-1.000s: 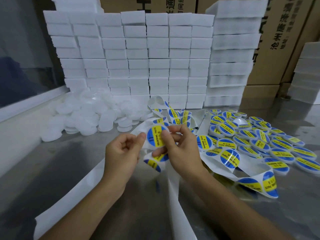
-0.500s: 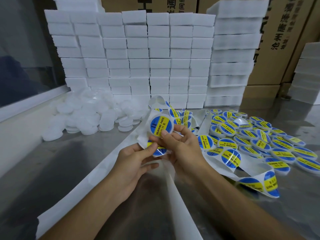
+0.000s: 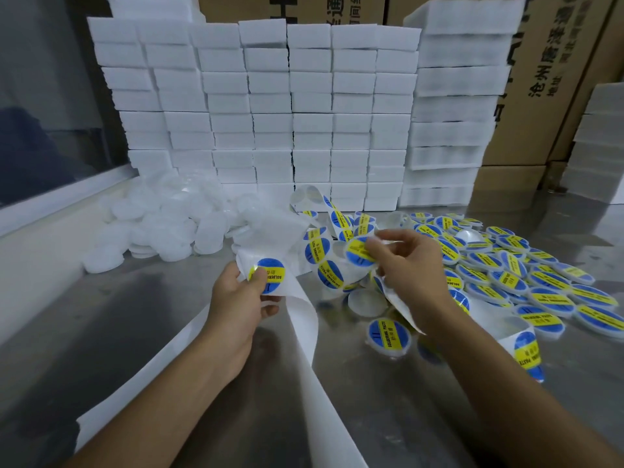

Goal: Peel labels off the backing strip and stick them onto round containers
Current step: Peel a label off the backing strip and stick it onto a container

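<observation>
While the left hand (image 3: pixel 241 298) pinches the backing strip (image 3: pixel 300 319) at a blue-yellow label (image 3: pixel 268 275), the right hand (image 3: pixel 405 261) pinches a peeled label (image 3: pixel 358 251) at 12 o'clock. Labelled containers (image 3: pixel 526 282) lie at 3 o'clock on the table (image 3: pixel 135 332); unlabelled white containers (image 3: pixel 162 224) heap at 10.

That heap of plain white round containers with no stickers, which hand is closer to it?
Left. The left hand grips the white backing strip just right of the white container heap. The right hand, pinching a blue-and-yellow label, is farther right.
</observation>
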A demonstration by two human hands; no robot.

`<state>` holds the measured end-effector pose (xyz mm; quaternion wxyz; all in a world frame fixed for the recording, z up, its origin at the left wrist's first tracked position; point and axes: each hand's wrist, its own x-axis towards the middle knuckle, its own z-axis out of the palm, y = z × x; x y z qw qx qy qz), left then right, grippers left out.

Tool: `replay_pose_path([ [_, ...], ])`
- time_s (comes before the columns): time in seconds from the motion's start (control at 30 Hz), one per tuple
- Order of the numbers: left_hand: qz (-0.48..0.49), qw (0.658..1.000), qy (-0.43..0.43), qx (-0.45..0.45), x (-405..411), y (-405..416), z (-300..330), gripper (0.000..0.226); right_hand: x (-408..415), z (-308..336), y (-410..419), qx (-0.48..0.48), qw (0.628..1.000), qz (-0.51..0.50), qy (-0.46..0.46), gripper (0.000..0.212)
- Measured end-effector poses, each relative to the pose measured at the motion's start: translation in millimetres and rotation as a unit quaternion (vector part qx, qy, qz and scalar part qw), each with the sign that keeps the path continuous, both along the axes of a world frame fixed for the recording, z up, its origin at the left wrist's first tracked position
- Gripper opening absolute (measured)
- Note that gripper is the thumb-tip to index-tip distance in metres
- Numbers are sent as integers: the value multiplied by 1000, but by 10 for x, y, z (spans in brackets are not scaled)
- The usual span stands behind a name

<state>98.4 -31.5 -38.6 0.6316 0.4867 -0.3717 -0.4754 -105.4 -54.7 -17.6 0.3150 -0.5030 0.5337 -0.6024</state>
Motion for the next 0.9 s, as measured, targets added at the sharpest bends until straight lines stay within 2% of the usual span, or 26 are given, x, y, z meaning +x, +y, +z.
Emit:
replay_pose_path([
  [0.13, -25, 999, 7, -34, -13, 43, 14, 19, -336, 19, -126, 20, 982, -103, -155, 32],
  [0.2, -11, 998, 36, -43, -17, 66, 31, 30, -470, -5, -178, 26, 966, -138, -217, 38],
  [0.27, 12, 997, 56, -43, -14, 73, 41, 38, -556, -53, -225, 44, 955, -176, -237, 44],
  [0.33, 29, 997, 47, -48, -9, 73, 42, 37, -593, -96, -257, 70, 949, -198, -234, 50],
  [0.5, 18, 997, 16, -68, 9, 46, 11, 11, -575, -97, -275, 80, 955, -221, -179, 47],
  [0.6, -20, 997, 5, -73, 1, 46, 7, 30, -506, -87, -256, 49, 968, -217, -120, 54],
  [0.7, -49, 995, -29, -78, -16, 60, 3, 46, -386, -72, -197, -2, 979, -200, -30, 42],
  [0.8, -60, 993, -52, -87, -19, 71, -3, 47, -215, -63, -113, -65, 988, -131, 54, 22],
  [0.9, -64, 991, -54, -101, -19, 74, -2, 41, 20, -67, -10, -133, 983, -33, 125, 13],
])
